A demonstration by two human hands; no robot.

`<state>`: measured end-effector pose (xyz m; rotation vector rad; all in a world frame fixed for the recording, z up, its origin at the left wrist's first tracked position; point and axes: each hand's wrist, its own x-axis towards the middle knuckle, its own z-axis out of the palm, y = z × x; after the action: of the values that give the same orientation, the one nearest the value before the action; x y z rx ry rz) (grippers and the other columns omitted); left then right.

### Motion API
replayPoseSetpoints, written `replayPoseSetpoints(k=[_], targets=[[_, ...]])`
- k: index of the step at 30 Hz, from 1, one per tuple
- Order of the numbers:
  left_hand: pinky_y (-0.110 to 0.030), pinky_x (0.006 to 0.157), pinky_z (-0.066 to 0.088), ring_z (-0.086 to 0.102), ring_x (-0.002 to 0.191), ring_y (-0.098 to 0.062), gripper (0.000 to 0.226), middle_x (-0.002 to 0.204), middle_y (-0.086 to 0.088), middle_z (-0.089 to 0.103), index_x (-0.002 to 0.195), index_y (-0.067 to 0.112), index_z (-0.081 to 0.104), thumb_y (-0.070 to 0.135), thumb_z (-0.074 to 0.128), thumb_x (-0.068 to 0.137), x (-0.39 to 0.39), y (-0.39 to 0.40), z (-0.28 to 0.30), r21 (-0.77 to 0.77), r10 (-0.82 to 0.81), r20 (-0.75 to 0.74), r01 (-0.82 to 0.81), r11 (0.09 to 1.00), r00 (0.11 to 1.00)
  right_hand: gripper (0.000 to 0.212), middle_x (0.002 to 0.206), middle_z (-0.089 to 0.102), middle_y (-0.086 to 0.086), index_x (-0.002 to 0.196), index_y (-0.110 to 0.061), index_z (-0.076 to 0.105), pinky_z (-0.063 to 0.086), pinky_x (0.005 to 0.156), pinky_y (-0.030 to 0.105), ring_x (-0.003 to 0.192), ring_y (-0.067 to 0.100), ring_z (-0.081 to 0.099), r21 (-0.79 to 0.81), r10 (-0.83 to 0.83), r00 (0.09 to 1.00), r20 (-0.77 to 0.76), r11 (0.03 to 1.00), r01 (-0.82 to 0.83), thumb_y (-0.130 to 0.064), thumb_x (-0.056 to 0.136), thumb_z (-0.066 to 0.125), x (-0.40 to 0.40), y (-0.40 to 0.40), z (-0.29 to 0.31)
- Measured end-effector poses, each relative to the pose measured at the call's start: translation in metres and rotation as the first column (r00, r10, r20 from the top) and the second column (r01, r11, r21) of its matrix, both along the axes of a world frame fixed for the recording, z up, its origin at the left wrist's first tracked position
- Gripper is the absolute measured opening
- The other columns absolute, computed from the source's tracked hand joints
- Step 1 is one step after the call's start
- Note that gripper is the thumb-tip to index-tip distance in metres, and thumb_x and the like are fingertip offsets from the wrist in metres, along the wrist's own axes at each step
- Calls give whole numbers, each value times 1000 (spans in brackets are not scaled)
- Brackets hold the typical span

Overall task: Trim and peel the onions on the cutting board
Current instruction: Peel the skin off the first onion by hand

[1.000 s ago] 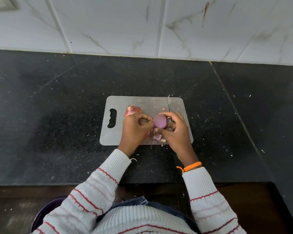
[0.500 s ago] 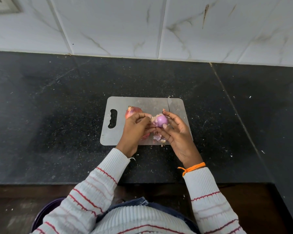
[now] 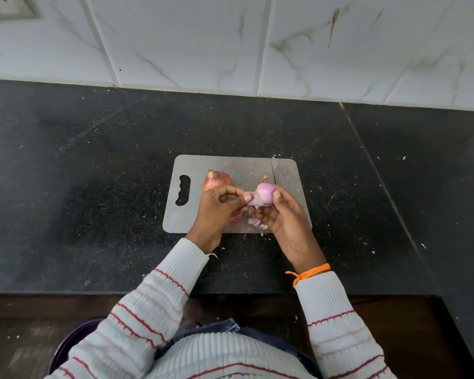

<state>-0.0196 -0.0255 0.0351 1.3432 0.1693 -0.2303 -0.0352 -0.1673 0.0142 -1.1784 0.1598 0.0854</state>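
Observation:
A small purple onion (image 3: 266,192), mostly bare of skin, is held just above the grey cutting board (image 3: 246,166). My right hand (image 3: 286,214) grips it from the right and below. My left hand (image 3: 216,207) pinches a pale strip of onion skin (image 3: 253,200) that hangs off the onion's left side. An unpeeled reddish onion (image 3: 216,179) lies on the board behind my left hand. A knife blade (image 3: 277,172) rests on the board's right part, its handle hidden by my right hand. Loose skin scraps (image 3: 255,222) lie on the board under my hands.
The board sits on a black speckled counter (image 3: 93,187) strewn with small flecks. A white tiled wall (image 3: 230,42) stands behind. A dark purple round container (image 3: 66,348) is low at the left, below the counter's front edge.
The onion has been turned and raised a little toward the right. My left hand has pulled a strip of skin away from it toward the left.

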Motion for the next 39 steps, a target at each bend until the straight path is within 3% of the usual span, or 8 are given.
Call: replayPoseSetpoints(k=[7,11,18,22,26,31,34,39], targets=[[-16,57,54,62,57,-7,5,70,-9,63,86,-1,64,-1,66,81,-2,0,3,10,-29,5,29,1000,1000,40,94,67,8,116,-9,59,52,65,22,77,11,63,-142,-27,997,-70,990,17,-36,100,34,-2,5,-3],[-19,60,54,62,59,-8,9,80,-17,65,89,-3,63,-1,66,81,-4,-1,5,82,-65,48,61,995,997,39,77,66,3,101,-8,61,49,56,16,59,2,60,-15,-83,991,-104,997,82,-33,101,31,-3,7,0],[-16,60,54,63,62,-3,11,76,-5,64,88,2,64,-7,61,84,-5,1,1,109,-55,75,46,993,996,43,79,65,10,97,-4,59,51,57,17,63,9,57,152,-188,962,-198,964,220,-35,101,30,-2,5,9],[-16,66,54,63,74,-7,19,86,-4,68,85,5,68,-8,54,88,-4,0,-2,117,1,60,-8,993,998,35,91,64,16,104,-1,58,53,63,20,77,18,59,282,-105,962,-254,943,177,-28,101,36,-5,6,15],[-15,71,54,64,92,-11,22,106,-6,69,99,9,69,-4,52,91,-4,0,0,62,0,34,-2,998,999,25,93,65,15,101,-3,59,54,67,24,84,22,62,367,-51,958,-283,917,157,-18,100,38,-9,6,21],[-13,85,49,51,115,-1,30,126,5,55,108,16,66,-3,61,85,-7,0,1,151,-91,166,66,986,982,30,96,70,14,111,-3,58,58,66,25,87,22,69,435,-15,968,-250,892,126,-14,100,33,-9,5,21],[-19,93,48,56,109,2,33,122,1,60,105,18,66,-4,66,80,-7,-1,2,162,-100,232,63,985,968,29,91,71,13,113,-4,57,57,63,24,79,18,71,417,-5,975,-223,903,100,-14,101,33,-10,4,20],[-16,87,49,62,100,-2,33,108,0,65,105,11,68,-6,69,77,-6,-3,1,261,-136,373,36,965,918,26,86,71,13,107,-3,58,57,62,23,72,15,69,375,14,976,-216,924,70,-16,100,36,-11,6,18]])
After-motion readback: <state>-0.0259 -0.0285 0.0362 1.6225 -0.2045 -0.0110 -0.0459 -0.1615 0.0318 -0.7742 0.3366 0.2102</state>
